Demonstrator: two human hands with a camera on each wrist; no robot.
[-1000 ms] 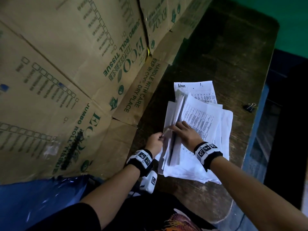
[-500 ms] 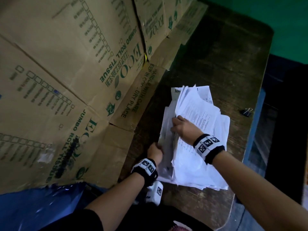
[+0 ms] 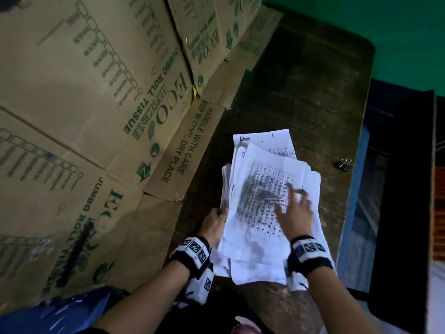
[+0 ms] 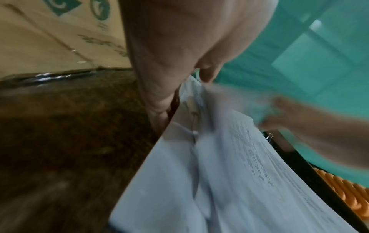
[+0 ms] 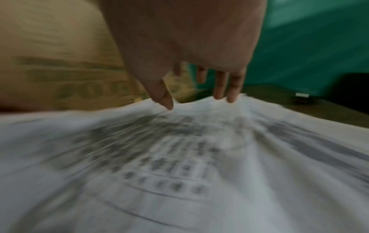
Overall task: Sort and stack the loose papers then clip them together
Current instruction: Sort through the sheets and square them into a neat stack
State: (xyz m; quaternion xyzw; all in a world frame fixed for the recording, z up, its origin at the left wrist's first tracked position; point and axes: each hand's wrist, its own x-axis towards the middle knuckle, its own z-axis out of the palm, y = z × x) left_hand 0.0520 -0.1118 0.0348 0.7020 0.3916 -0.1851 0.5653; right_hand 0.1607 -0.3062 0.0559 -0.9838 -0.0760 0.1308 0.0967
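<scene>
The loose papers point(image 3: 269, 208) are spread in an uneven heap near the table's point(image 3: 313, 92) front edge, corners fanned toward 12 and 3 o'clock. The heap's 9 o'clock edge is gripped by the left hand point(image 3: 214, 224), fingers curled round it; the right hand point(image 3: 295, 213) is held over the top sheet with fingers spread and straight, nothing grasped. The binder clip point(image 3: 344, 163) is left at 3 o'clock of the heap, near the table's right edge. Sheets could be slid off the front edge, where the heap overhangs, if the squaring push is made too hard; unaligned corners could be creased once clipped.
</scene>
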